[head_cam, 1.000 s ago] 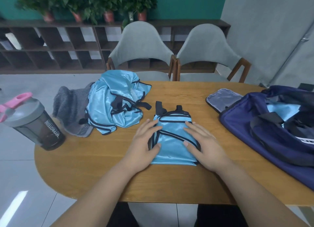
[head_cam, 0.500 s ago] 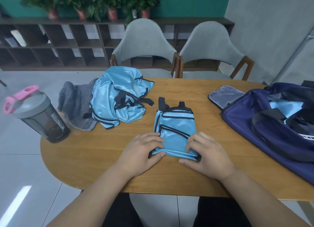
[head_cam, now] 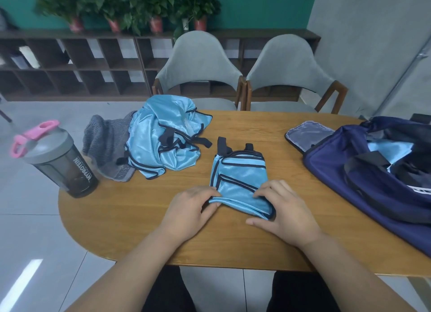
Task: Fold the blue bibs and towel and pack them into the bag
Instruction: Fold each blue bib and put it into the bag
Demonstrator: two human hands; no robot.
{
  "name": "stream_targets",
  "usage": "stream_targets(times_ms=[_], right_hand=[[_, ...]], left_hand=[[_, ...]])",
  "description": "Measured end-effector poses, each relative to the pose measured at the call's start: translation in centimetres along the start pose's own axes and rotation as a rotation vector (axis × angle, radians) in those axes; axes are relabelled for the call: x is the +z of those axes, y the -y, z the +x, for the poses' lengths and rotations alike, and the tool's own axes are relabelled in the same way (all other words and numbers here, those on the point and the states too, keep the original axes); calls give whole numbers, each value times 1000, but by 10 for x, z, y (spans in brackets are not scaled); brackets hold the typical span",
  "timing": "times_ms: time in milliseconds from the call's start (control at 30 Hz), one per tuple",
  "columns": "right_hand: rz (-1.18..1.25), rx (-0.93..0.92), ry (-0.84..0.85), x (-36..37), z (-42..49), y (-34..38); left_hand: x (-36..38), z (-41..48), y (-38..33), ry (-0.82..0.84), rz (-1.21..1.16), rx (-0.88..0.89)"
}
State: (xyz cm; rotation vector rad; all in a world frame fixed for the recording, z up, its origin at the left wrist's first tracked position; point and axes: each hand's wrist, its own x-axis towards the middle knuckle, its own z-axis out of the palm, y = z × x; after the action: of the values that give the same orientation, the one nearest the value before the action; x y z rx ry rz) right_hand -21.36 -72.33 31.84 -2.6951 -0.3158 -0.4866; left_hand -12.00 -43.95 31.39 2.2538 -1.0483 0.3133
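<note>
Though folded, bib [head_cam: 238, 174] lengthwise, straps [head_cam: 222, 145] away.

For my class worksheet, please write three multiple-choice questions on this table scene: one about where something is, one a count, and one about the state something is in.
1. Where on the table does the shaker bottle stand?
A. its left end
B. its middle
C. its right end

2. How many grey chairs stand behind the table?
A. one
B. two
C. four

3. What are the left hand and right hand doing with the folded bib?
A. lying flat beside it
B. holding it high in the air
C. gripping its near edge

Answers:
1 A: the bottle stands by the left rim.
2 B: two seat backs show side by side.
3 C: the curled fingers of both hands clasp the bib's near edge on the tabletop.
</note>
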Motion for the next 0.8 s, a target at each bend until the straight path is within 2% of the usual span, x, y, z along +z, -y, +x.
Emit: stream_targets(times_ms=[200, 300, 467, 800], right_hand=[[169, 88, -171, -4, -2, 2], [354, 259, -236, -8, -2, 5], [612, 459, -183, -22, 25, 9], [286, 594, 55, -12, 93, -21]], left_hand=[[-4, 3, 0, -121, -88, -141], [-7, 4, -9, -129, -231, -270], [-19, 31, -27, -132, -506, -464], [-9, 94, -10, -22, -461, -707]])
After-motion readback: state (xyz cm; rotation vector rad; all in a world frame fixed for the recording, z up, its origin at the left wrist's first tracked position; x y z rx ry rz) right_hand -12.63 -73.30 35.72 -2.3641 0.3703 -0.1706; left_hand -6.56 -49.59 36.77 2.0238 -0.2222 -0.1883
